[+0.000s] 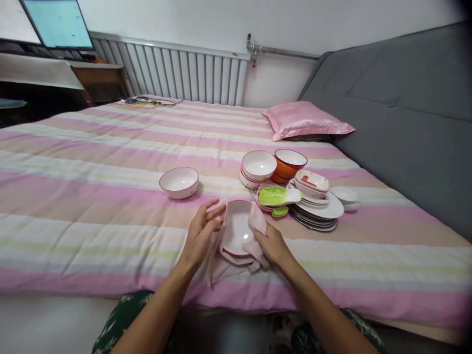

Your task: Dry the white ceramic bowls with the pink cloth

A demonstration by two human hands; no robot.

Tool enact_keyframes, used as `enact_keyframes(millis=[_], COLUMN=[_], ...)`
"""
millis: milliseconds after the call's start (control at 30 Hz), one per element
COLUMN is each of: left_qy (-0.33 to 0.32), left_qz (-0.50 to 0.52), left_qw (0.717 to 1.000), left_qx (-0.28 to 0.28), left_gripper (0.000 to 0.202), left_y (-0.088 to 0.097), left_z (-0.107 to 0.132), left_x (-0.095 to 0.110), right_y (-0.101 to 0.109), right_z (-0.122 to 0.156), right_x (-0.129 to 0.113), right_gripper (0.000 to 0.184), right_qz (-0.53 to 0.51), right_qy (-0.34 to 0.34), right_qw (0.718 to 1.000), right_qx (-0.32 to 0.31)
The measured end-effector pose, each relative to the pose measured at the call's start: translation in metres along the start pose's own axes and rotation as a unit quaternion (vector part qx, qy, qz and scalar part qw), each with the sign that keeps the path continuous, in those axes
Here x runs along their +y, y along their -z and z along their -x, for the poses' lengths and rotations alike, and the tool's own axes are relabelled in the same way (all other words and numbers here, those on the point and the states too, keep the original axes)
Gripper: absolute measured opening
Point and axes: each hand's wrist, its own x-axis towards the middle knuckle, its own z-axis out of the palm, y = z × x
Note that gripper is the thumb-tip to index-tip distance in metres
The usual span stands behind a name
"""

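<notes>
A white bowl (238, 228) with a red rim is tilted towards me just above the bed's front edge, with a pale pink cloth (232, 269) wrapped under it and over its right side. My right hand (272, 242) grips the cloth against the bowl's right rim. At the left rim, my left hand (203, 230) has its fingers apart and slightly bent, close to the cloth; whether it touches the bowl I cannot tell. Beyond my left hand, another red-rimmed white bowl (179, 183) sits upright by itself on the striped bedding.
Stacked white bowls (259, 166), orange bowls (289, 164), green leaf-shaped dishes (276, 195), several plates (324, 211) and small white dishes (346, 195) stand to the right. Further back are a pink pillow (306, 120), grey headboard (401, 98), cables (151, 102) and a radiator (173, 69).
</notes>
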Motion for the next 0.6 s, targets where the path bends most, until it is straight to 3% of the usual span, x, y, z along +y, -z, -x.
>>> enact_keyframes(millis=[100,233,300,367,467,533,600], left_qy=[-0.061,-0.167,-0.222,-0.259,-0.235,-0.163,-0.071], left_qz=[-0.133,-0.342,-0.387,-0.412,-0.439,-0.416,-0.370], left_qw=[0.988,0.920,0.893,0.873,0.852,0.874,0.909], left_qx=[-0.052,-0.092,-0.062,0.026,0.160,0.190,0.177], left_gripper=[0.041,0.023,0.017,0.016,0.028,0.035,0.031], left_y=[0.002,0.003,0.000,-0.005,-0.008,-0.007,-0.004], left_z=[-0.001,-0.002,-0.001,0.000,0.000,-0.002,-0.005], left_x=[-0.005,-0.014,-0.017,-0.020,-0.024,-0.026,-0.026], right_y=[0.000,-0.001,-0.001,-0.001,-0.001,-0.001,0.000], right_z=[0.001,0.000,0.000,0.000,0.000,0.001,0.002], right_x=[-0.001,0.001,0.001,0.001,0.000,-0.002,-0.004], right_gripper=[0.040,0.038,0.037,0.038,0.039,0.038,0.038], right_qz=[0.006,0.001,-0.002,-0.001,0.005,0.014,0.027], right_qy=[0.007,0.008,0.009,0.012,0.011,0.010,0.011], right_qw=[1.000,1.000,1.000,1.000,1.000,1.000,1.000], right_qx=[0.003,0.013,0.010,0.005,0.005,0.006,0.004])
